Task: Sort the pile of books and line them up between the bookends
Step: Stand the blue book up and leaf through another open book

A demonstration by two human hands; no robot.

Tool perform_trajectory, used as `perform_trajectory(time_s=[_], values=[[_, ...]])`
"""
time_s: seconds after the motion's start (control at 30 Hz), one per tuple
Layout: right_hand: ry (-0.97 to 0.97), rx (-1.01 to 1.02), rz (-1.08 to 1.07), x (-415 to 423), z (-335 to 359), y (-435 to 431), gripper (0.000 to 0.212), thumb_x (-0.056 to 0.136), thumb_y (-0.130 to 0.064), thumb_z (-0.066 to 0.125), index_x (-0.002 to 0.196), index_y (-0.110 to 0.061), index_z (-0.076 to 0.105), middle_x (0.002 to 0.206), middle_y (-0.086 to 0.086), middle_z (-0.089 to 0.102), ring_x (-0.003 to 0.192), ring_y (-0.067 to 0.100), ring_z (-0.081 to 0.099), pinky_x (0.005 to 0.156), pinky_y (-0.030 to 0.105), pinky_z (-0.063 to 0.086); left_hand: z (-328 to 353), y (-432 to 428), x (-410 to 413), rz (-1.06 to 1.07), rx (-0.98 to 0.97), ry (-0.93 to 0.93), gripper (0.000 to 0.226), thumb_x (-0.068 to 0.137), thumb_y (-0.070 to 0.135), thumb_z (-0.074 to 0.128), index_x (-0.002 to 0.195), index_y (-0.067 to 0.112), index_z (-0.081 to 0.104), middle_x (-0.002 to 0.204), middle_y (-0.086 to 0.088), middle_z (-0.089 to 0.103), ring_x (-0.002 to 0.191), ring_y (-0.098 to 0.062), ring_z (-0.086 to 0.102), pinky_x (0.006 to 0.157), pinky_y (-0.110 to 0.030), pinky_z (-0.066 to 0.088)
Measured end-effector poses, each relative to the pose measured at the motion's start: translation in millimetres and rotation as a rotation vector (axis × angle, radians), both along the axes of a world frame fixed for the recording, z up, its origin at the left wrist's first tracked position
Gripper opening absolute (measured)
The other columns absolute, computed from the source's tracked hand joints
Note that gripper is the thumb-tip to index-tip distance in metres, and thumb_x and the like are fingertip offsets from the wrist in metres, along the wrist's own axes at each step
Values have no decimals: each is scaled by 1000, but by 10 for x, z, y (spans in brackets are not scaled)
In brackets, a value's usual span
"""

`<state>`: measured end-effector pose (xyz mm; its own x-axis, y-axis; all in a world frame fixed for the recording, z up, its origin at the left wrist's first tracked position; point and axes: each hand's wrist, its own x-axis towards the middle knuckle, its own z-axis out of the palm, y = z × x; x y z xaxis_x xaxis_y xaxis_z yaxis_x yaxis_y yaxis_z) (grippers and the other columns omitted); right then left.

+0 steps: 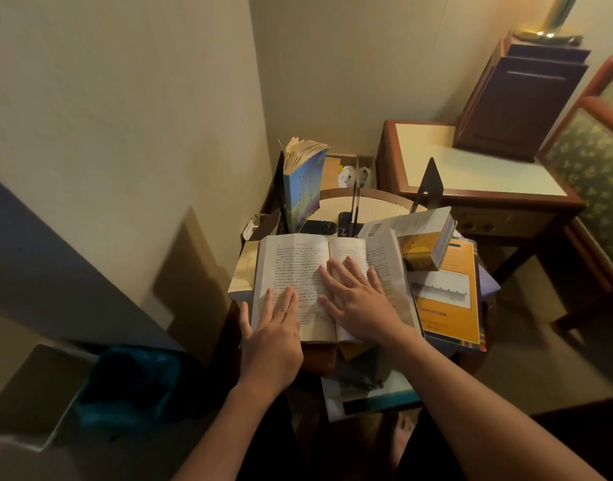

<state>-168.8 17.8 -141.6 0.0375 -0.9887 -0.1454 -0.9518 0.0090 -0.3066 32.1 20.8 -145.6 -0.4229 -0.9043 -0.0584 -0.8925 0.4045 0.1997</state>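
1. The left hand (274, 329) lies flat on the left page of the open book (294, 265), fingers straight and thumb off its 9 o'clock edge.
2. The right hand (357, 302) spreads relaxed fingers across the gutter and right page, grasping nothing.
3. At 12 o'clock from the open book, a blue book (303, 190) stands upright against a black bookend (280, 192).
4. At 1 o'clock stands a second bookend (432, 182). At 3 o'clock a yellow book (419, 253) lies tilted on an orange book (451, 307).

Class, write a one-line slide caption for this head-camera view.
Left hand and right hand rest flat on an open book; a blue book stands beside a black bookend.
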Motion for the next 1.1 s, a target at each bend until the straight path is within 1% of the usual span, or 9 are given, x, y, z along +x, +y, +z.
perform_trajectory(time_s=[0.13, 0.27, 0.33, 0.47, 0.6, 0.7, 0.77, 0.93, 1.1], values=[[1, -6, -1, -4, -7, 3, 66, 100, -67, 18, 158, -43, -6, 165, -16, -15, 148, 14, -28, 121, 53, -16, 102, -183, -91, -8, 23, -45, 61, 105, 33, 24, 160, 25, -1, 168, 9, -4, 154, -21, -12, 119, -62, -8], [4, -2, -7, 3, -25, -12, 66, 100, -68, 17, 157, -44, -6, 165, -16, -15, 149, 14, -27, 122, 53, -15, 248, -622, -332, -20, 54, -79, 68, 103, 29, 35, 161, 21, 1, 169, 4, -2, 154, -24, -8, 118, -64, -10], [1, -3, -5, -5, -17, -12, 66, 100, -69, 16, 157, -44, -6, 165, -16, -15, 149, 15, -27, 122, 53, -15, 296, -809, -423, -23, 66, -82, 68, 103, 26, 36, 161, 20, 1, 169, 4, -1, 155, -25, -7, 118, -63, -10], [-4, 0, 0, -4, 6, -9, 66, 101, -67, 17, 157, -44, -6, 165, -15, -14, 149, 15, -27, 122, 53, -14, 245, -860, -420, -9, 93, -46, 64, 105, 28, 28, 160, 21, -4, 168, 5, -4, 154, -24, -9, 120, -62, -7], [-14, -3, -8, 0, -27, -5, 66, 100, -68, 17, 157, -45, -6, 166, -15, -14, 149, 14, -28, 122, 52, -16, 102, -490, -265, 11, 45, 6, 59, 107, 37, 16, 159, 23, -7, 167, 7, -10, 154, -21, -13, 120, -60, -6], [-2, -4, -10, 14, -38, 1, 66, 99, -68, 16, 157, -44, -6, 165, -15, -15, 149, 14, -28, 122, 53, -16, 1, -146, -122, 11, 3, -4, 59, 103, 41, 6, 158, 25, -9, 165, 9, -14, 153, -19, -16, 121, -60, -5], [2, -10, -15, 19, -32, 4, 66, 99, -68, 17, 157, -44, -6, 165, -16, -15, 149, 15, -28, 122, 53, -15, -45, 25, -49, 20, 11, 9, 60, 100, 44, 2, 157, 27, -9, 164, 11, -15, 152, -18, -19, 121, -59, -7], [0, -17, -15, 14, -41, 0, 66, 100, -68, 16, 157, -45, -7, 166, -15, -15, 149, 15, -28, 121, 53, -16, -39, 72, 31, 37, 23, 3, 58, 100, 47, 5, 155, 34, -10, 163, 16, -15, 151, -17, -20, 120, -60, -8], [2, -11, -13, 1, -49, -4, 67, 99, -69, 17, 157, -44, -7, 166, -15, -14, 149, 15, -28, 121, 53, -16, 79, -326, -93, 37, 27, -42, 58, 106, 43, 15, 159, 28, -5, 167, 12, -7, 153, -21, -15, 119, -61, -9]])
